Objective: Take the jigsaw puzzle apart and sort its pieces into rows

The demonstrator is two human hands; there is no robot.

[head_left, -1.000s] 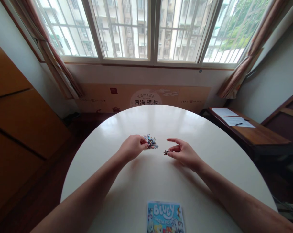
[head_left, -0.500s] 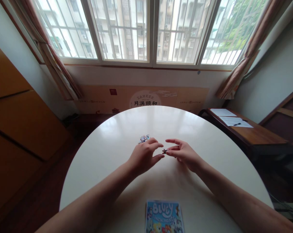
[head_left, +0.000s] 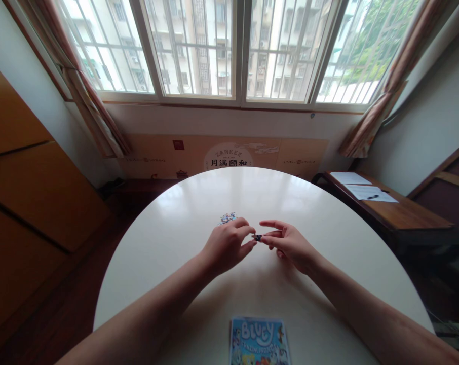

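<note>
A small dark puzzle piece (head_left: 257, 238) is held between my two hands above the white round table (head_left: 146, 258). My right hand (head_left: 288, 240) pinches its right end between thumb and a finger, with the index finger stretched out above. The thumb and fingertips of my left hand (head_left: 229, 244) come up to the piece's left end and appear to touch it. Just behind my left hand lies a pile of loose puzzle pieces (head_left: 228, 218), partly hidden by that hand.
A blue "Bluey" picture card (head_left: 259, 342) lies at the near side of the table. To the right stands a wooden side table (head_left: 415, 210) with papers (head_left: 370, 192) and a pen. A barred window and a printed panel (head_left: 149, 152) are beyond the table.
My left fingertips have closed in on the left end of the small piece. More of the piece shows between my hands. The whole view has shifted slightly.
</note>
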